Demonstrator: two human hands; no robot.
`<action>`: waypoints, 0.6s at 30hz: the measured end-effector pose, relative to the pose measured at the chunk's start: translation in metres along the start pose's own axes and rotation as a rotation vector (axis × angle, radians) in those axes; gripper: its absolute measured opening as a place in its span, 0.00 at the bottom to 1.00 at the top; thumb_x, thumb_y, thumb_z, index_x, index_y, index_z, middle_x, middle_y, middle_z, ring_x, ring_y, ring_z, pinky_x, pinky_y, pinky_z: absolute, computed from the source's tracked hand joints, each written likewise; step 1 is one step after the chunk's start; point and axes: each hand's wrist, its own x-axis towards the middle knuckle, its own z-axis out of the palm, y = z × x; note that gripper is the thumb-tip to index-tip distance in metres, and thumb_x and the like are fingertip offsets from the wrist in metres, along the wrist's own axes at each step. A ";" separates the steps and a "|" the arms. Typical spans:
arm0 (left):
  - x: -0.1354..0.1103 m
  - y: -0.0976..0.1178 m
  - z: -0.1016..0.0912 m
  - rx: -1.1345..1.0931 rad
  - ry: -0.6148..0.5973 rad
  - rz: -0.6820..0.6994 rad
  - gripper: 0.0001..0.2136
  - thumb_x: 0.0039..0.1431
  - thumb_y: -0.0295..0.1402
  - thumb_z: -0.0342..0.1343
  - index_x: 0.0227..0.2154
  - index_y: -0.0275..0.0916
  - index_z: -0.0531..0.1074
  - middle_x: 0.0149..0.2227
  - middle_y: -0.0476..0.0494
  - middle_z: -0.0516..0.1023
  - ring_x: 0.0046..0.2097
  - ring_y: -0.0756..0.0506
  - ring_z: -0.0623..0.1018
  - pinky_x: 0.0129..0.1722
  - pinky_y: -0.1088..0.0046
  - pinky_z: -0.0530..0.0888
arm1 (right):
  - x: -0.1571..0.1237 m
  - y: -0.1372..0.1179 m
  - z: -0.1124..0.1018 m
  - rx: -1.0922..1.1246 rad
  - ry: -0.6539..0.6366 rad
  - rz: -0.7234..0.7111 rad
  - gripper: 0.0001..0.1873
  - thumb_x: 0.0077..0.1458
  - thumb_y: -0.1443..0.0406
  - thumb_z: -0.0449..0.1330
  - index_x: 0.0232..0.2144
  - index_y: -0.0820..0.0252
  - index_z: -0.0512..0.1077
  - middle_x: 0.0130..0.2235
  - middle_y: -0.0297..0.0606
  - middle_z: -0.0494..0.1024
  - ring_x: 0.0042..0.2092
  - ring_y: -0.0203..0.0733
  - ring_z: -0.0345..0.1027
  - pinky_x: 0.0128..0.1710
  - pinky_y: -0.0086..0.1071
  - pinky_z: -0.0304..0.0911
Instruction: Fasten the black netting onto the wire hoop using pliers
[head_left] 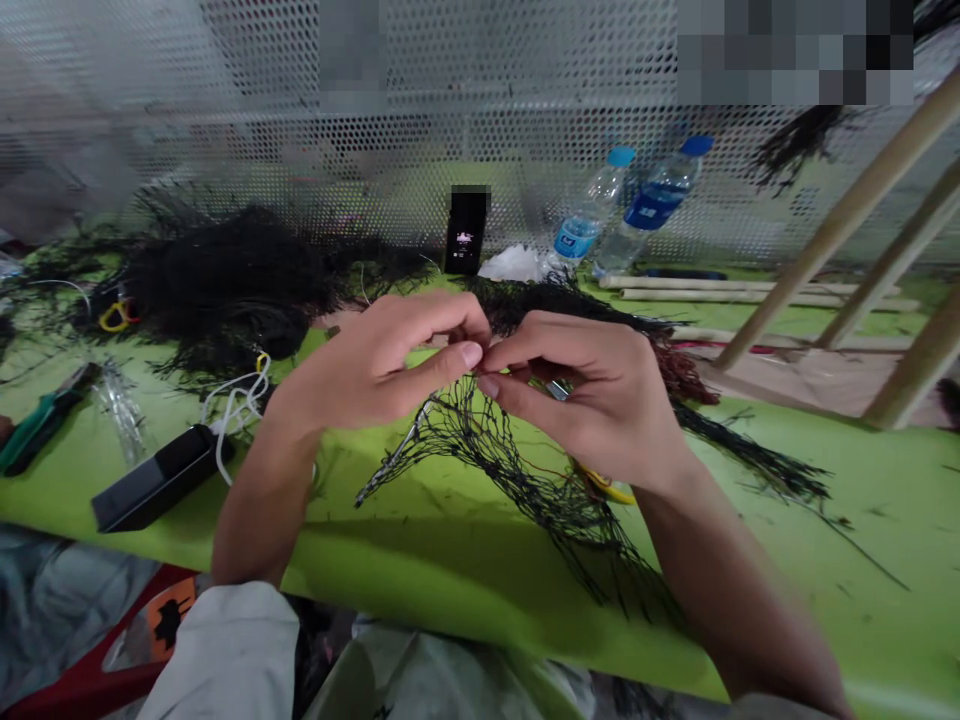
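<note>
A black knotted net (pixel 517 470) hangs from the fingertips of both my hands and trails to the lower right over the green tabletop. My left hand (pixel 390 360) pinches the net's upper edge between thumb and forefinger. Right beside it, my right hand (pixel 585 380) pinches the same spot, its fingertips touching the left ones. A thin metal rod (pixel 409 440) slants down at the net's left side, its tip wrapped in black strands. Under my right hand shows a yellow handle (pixel 607 487), partly hidden. The exact strand between my fingertips is too small to make out.
Black fibre (pixel 232 270) is heaped at the back left near yellow-handled scissors (pixel 116 316). A power bank (pixel 154 480) with a white cable and green-handled pliers (pixel 45 420) lie left. A phone (pixel 465 235), two water bottles (pixel 581 220) and wooden poles (pixel 840 220) stand behind and right.
</note>
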 end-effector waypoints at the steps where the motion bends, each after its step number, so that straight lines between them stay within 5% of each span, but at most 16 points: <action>1: 0.001 -0.004 -0.001 -0.010 -0.035 0.011 0.09 0.75 0.35 0.50 0.41 0.39 0.74 0.38 0.45 0.80 0.41 0.46 0.78 0.41 0.68 0.72 | 0.001 0.003 -0.001 0.018 0.001 -0.043 0.08 0.60 0.73 0.65 0.33 0.56 0.80 0.32 0.31 0.78 0.32 0.35 0.70 0.32 0.32 0.63; 4: 0.004 -0.014 -0.001 0.027 -0.098 0.029 0.12 0.74 0.33 0.47 0.39 0.39 0.76 0.42 0.43 0.82 0.51 0.42 0.77 0.56 0.59 0.67 | 0.003 0.012 -0.004 0.068 -0.016 -0.118 0.07 0.61 0.72 0.66 0.34 0.56 0.80 0.34 0.33 0.79 0.34 0.36 0.71 0.33 0.33 0.65; 8: 0.005 -0.019 -0.001 0.005 -0.107 0.135 0.09 0.70 0.34 0.53 0.37 0.41 0.78 0.41 0.46 0.84 0.54 0.40 0.78 0.62 0.56 0.61 | 0.006 0.022 -0.010 0.203 -0.073 -0.115 0.05 0.60 0.72 0.68 0.35 0.57 0.81 0.35 0.34 0.79 0.35 0.36 0.72 0.34 0.32 0.66; 12: 0.005 -0.026 0.001 -0.201 -0.126 0.220 0.10 0.69 0.35 0.55 0.42 0.40 0.80 0.39 0.43 0.85 0.41 0.44 0.81 0.49 0.65 0.72 | 0.005 0.027 -0.014 0.345 -0.128 -0.103 0.08 0.58 0.75 0.69 0.36 0.58 0.81 0.34 0.32 0.79 0.35 0.33 0.70 0.34 0.30 0.64; 18: 0.007 -0.024 0.009 -0.361 -0.318 -0.020 0.09 0.69 0.26 0.54 0.36 0.38 0.80 0.29 0.48 0.82 0.29 0.52 0.80 0.31 0.79 0.73 | 0.002 0.029 -0.018 0.356 -0.226 -0.131 0.07 0.59 0.75 0.68 0.37 0.60 0.82 0.34 0.34 0.81 0.36 0.35 0.72 0.36 0.32 0.67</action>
